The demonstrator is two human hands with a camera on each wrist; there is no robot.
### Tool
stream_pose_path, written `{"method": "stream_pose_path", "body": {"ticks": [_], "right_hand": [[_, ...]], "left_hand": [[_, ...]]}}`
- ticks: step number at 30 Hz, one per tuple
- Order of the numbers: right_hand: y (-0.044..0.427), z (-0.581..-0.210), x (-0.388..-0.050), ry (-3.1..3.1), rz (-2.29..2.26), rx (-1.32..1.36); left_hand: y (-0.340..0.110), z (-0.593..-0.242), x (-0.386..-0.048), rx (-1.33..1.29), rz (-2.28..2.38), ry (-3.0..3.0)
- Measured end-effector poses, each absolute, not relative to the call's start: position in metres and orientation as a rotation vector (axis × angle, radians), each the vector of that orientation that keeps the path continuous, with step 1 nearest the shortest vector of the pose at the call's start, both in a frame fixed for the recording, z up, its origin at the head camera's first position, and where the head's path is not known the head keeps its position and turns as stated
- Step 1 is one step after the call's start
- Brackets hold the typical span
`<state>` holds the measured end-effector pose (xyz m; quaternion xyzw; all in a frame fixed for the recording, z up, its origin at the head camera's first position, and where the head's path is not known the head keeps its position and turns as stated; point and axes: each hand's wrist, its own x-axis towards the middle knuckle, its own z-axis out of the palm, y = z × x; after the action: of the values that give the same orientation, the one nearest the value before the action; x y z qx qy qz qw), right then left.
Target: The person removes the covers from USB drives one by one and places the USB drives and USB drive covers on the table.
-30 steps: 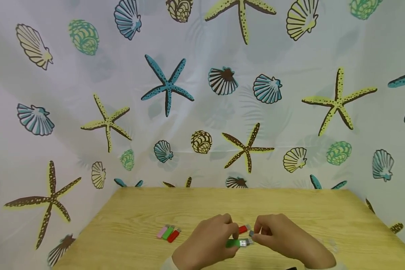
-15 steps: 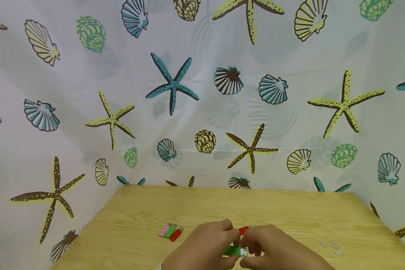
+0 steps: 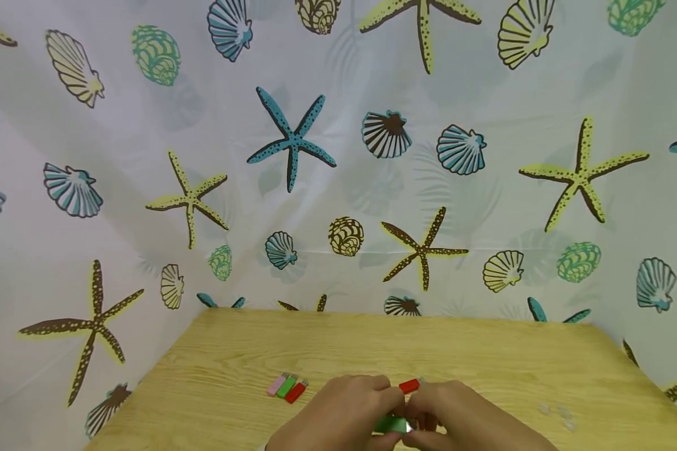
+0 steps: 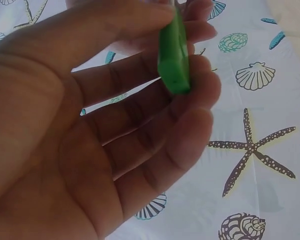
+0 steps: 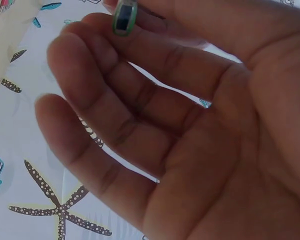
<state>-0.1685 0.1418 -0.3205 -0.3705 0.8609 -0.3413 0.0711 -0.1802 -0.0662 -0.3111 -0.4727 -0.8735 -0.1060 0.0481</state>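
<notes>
My left hand pinches a green USB flash drive between thumb and fingers, above the front of the table. In the left wrist view the drive's green end stands out beyond the thumb. My right hand meets it from the other side, fingertips close against the drive's connector end. In the right wrist view, a small clear cap with a green rim shows end-on between thumb and forefinger. The fingers mostly hide the connector. Just behind the hands a red USB flash drive lies on the table.
On the left of the wooden table, a pink drive, a green drive and a red drive lie side by side. Small clear pieces lie at the right. A shell-patterned curtain surrounds the table.
My right hand has moved left to the green drive's connector end, bringing its fingertips against it. The connector, plainly seen before, is now mostly covered. The head view has shifted slightly.
</notes>
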Motion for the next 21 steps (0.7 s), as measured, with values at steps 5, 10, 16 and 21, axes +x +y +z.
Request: {"method": "stream_pose_path", "body": {"ticks": [5, 10, 16, 21], "right_hand": [[0.1404, -0.3201, -0.1684, 2.562, -1.035, -1.076], [0.1397, -0.3208, -0.1680, 2.610, -0.970, -1.103], [0.1406, -0.3210, -0.1670, 2.634, -0.894, -1.143], [0.1415, -0.3204, -0.1669, 2.663, -0.816, -1.195]], "left_hand": [[-0.0670, -0.3084, -0.1797, -1.450, -0.340, -2.672], [-0.0644, -0.3084, -0.1795, -1.418, -0.309, -2.737], [-0.0632, -0.3097, -0.1795, -1.433, -0.268, -2.759], [-0.0648, -0.3096, -0.1801, -1.485, -0.269, -2.687]]}}
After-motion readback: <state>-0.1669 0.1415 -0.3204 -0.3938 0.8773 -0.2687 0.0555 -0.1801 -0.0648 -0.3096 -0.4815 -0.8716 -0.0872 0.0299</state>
